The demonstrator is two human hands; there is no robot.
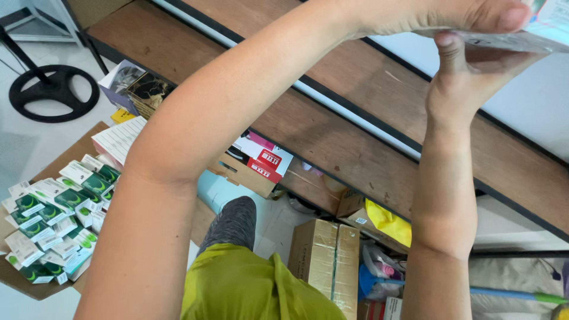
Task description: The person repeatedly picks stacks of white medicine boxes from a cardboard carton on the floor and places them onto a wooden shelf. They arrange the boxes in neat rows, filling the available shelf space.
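Both my arms reach up to the top right of the head view. My left hand (450, 16) lies flat along the top of a flat, plastic-wrapped packet (536, 37) that is white and pale blue. Below it, my right hand (468, 74) presses the packet's underside with its thumb pointing up. The packet is cut off by the frame's edge, so most of it is hidden. It is held above a brown wooden shelf board (332, 136).
Several small green-and-white boxes (56, 219) lie on a cardboard sheet at the left. A taped cardboard carton (326, 261), a yellow bag (388, 222) and red-and-white boxes (264, 163) sit under the shelf. A black round stand base (50, 89) is on the floor at far left.
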